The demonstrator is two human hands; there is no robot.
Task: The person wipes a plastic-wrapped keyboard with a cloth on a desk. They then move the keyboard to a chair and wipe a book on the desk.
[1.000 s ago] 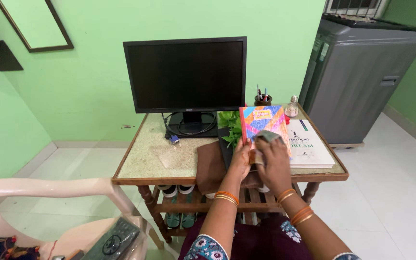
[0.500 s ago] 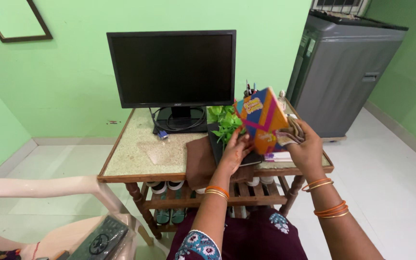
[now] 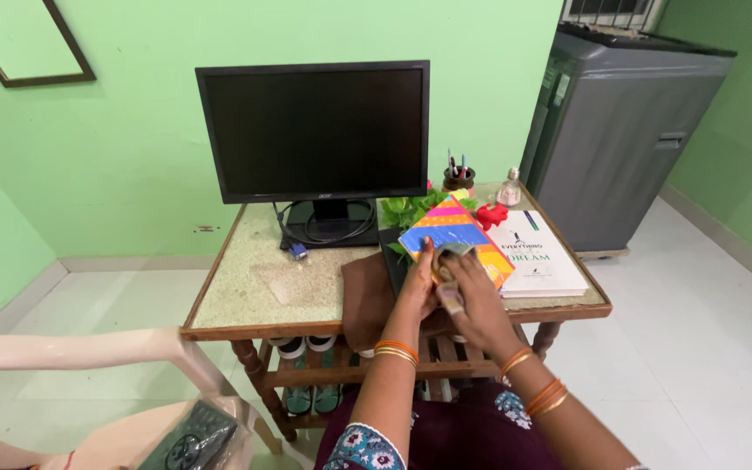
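A colourful book (image 3: pixel 454 237) is shown held tilted above the right half of the table (image 3: pixel 245 296), near its front edge, with its patterned cover turned upward. A folded grey-green cloth (image 3: pixel 451 258) is pressed against the lower part of that cover. The wiping of the book is judged to be under way: the cloth is in contact with only the near portion of the cover, while the far portion is not covered by it, and whether any dust remains cannot be told.

The left hand (image 3: pixel 419 287) is closed on the book's near left edge, fingers pointing away from the body, and the book is supported by it. The right hand (image 3: pixel 472 300) is closed on the cloth, wrist bent inward, so that the two hands lie close together, almost touching. Bangles are worn on both wrists.

A white book (image 3: pixel 540 258) is seen lying flat toward the table's right edge, just beside the held one. A brown cloth (image 3: pixel 365 300) is draped over the front edge at mid-table. A leafy plant (image 3: pixel 411 211), a pen holder (image 3: pixel 457 179) and a dark monitor (image 3: pixel 315 130) are set along the back edge.
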